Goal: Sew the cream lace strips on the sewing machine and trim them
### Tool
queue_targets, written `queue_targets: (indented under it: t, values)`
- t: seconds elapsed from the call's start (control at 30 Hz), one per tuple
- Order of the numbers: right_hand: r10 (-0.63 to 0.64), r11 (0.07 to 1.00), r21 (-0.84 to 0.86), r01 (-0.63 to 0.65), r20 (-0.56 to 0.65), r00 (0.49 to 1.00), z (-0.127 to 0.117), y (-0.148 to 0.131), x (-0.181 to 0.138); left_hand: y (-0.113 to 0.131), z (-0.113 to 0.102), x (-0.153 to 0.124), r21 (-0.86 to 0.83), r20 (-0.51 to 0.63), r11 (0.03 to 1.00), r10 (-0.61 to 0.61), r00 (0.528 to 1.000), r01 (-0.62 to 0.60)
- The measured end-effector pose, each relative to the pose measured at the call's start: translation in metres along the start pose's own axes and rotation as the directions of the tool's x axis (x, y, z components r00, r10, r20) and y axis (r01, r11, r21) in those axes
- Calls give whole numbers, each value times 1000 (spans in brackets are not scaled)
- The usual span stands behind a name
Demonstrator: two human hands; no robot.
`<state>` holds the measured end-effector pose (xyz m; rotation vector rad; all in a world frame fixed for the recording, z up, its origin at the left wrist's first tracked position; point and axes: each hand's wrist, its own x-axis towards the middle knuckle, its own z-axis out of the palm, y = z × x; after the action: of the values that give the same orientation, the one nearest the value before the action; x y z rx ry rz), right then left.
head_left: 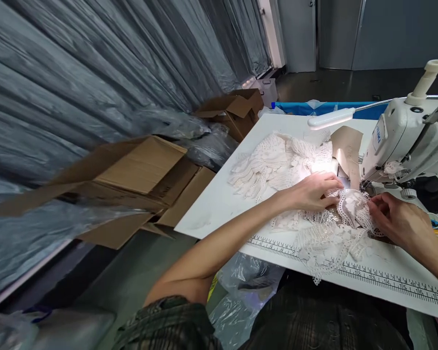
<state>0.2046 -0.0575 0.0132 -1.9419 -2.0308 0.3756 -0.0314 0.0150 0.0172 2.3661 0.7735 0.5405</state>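
Note:
White lace fabric [355, 208] lies bunched under the needle area of a white sewing machine [394, 131], and part of it hangs over the table's front edge. My left hand [319, 190] is on the left of this lace, its fingers bent and closed on the material. From the right, my right hand [401, 216] pinches the lace edge between thumb and forefinger, close beside the needle area. A larger heap of pale lace [266, 163] spreads over the table behind my left hand. The presser foot is mostly hidden by the lace.
A ruler strip [372, 277] runs along the front of the white table [211, 214]. A lamp [330, 119] on a bendable stalk lights the work. Brown card [348, 146] stands by the machine. Open cardboard boxes [142, 170] and plastic sheeting [76, 97] are at the left.

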Motion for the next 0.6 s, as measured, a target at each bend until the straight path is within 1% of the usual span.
queue_targets:
  t: [0.03, 0.17, 0.23, 0.3, 0.37, 0.4, 0.43, 0.47, 0.5, 0.53, 0.57, 0.6]
  values:
    - [-11, 1000, -25, 11, -7, 1000, 0, 0, -1, 1, 3, 4, 5, -10, 1000, -8, 1000, 8]
    - [-57, 998, -29, 58, 15, 998, 7, 1, -3, 8, 18, 15, 92, -62, 992, -76, 995, 81]
    - [-82, 996, -18, 82, -21, 996, 11, 2, -5, 12, 22, 14, 78, -89, 995, -50, 995, 57]
    - [-148, 986, 63, 153, -79, 986, 11, 0, -9, 16, 20, 11, -48, -95, 999, -10, 995, 5]
    - [-241, 938, 229, 261, -112, 964, 8, -6, -13, 18, 11, 6, -234, -44, 972, -14, 999, 3]
    - [-278, 896, 335, 293, -91, 956, 7, -10, -16, 18, 4, 5, -302, -14, 953, -22, 1000, 17]
    - [-295, 847, 452, 280, -39, 955, 5, -14, -17, 16, -4, 5, -331, 4, 943, -32, 999, 31]
    - [-293, 795, 566, 218, 44, 955, 5, -19, -18, 15, -11, 6, -316, 8, 948, -38, 999, 39]
    - [-280, 742, 661, 115, 148, 949, 5, -24, -19, 13, -18, 8, -265, 3, 964, -39, 999, 38]
    - [-260, 690, 724, -8, 258, 931, 6, -28, -18, 11, -23, 11, -187, -2, 982, -34, 999, 33]
    - [-238, 647, 752, -125, 355, 904, 8, -31, -18, 10, -26, 15, -97, 0, 995, -22, 1000, 22]
    - [-218, 620, 756, -211, 424, 879, 10, -32, -17, 10, -26, 19, -9, 8, 1000, 0, 1000, 0]
